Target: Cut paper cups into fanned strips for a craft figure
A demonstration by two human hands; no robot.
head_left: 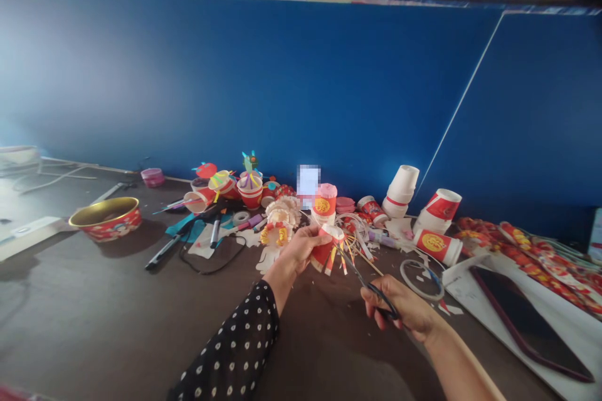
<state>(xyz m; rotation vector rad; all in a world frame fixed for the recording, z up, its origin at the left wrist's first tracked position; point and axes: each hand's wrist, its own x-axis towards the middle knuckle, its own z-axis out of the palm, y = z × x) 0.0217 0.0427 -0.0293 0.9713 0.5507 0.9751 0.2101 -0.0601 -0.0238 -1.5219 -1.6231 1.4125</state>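
Observation:
My left hand (300, 249) pinches a red and white paper cup (324, 255) whose wall is cut into strips that fan out downward and to the right. My right hand (399, 306) grips a pair of scissors (361, 277) by the black handles. The blades point up and left and reach in among the strips; whether they touch one cannot be told. Just behind the cut cup stands another paper cup (324, 203) with a yellow emblem and a pink top. White and red paper scraps (404, 227) lie to the right of it.
At left stands a gold-lined red bowl (107, 225). Pens (215, 232), decorated cups (250, 193) and a cable (207, 270) lie nearer. To the right are stacked cups (399, 191), a tape ring (423, 294) and a phone (527, 319) on a white tray (463, 276). A blue partition (282, 88) rises behind.

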